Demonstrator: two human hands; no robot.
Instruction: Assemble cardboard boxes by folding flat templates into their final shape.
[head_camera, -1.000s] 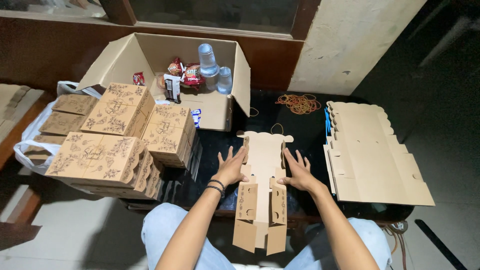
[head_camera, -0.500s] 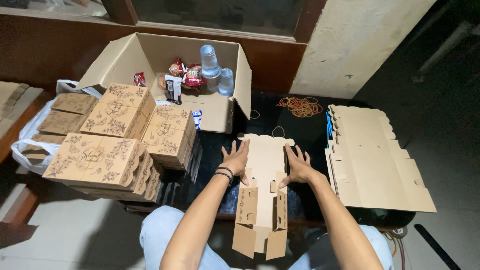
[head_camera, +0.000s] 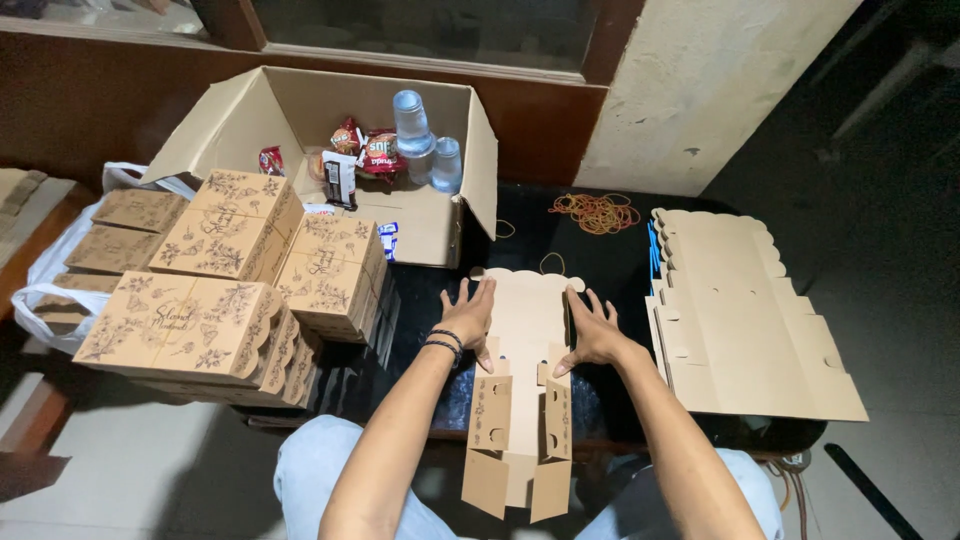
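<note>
Black table: carton, box blanks, rubber bands.

1. The lower flaps of the flat cardboard blank hang past the table's front edge, hiding the person's lap.
2. The stacked printed boxes cover the table's left edge.
3. The white bag is mostly hidden behind them.
4. The snack packets in the open carton are too small to identify.
</note>
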